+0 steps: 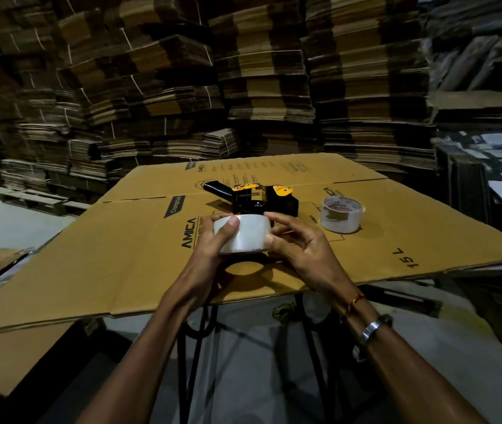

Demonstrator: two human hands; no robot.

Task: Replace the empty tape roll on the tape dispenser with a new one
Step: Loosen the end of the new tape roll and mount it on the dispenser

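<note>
- Tape roll [245, 233], clear, full, held up over the near part of a flattened cardboard box [127, 255] that serves as the counter; its shadow falls on the cardboard just below.
- Left hand [213, 243] comes up from lower centre, forearm angled toward the right; thumb lies across the roll's left face, fingers curled round its far side. Grip closed on the roll.
- Right hand [300, 249] comes in from lower right, wrist with a red thread [354, 302] and a metal bangle [371, 328]; thumb tip touches the roll's right edge, fingers bent loosely past its far side. Contact looks light; whether they clasp it I cannot tell.
- Tape dispenser [254, 198], black and yellow, lies on the cardboard just behind the held roll, handle pointing left, apart from both hands.
- Second roll [341, 214], white core with printed inner face, stands flat on the cardboard right of the dispenser, near the right hand, not touching.
- Near cardboard edge sits just below the hands; bare cardboard left of the left hand.
- Stacked flat cartons [259, 71] wall the far side.
</note>
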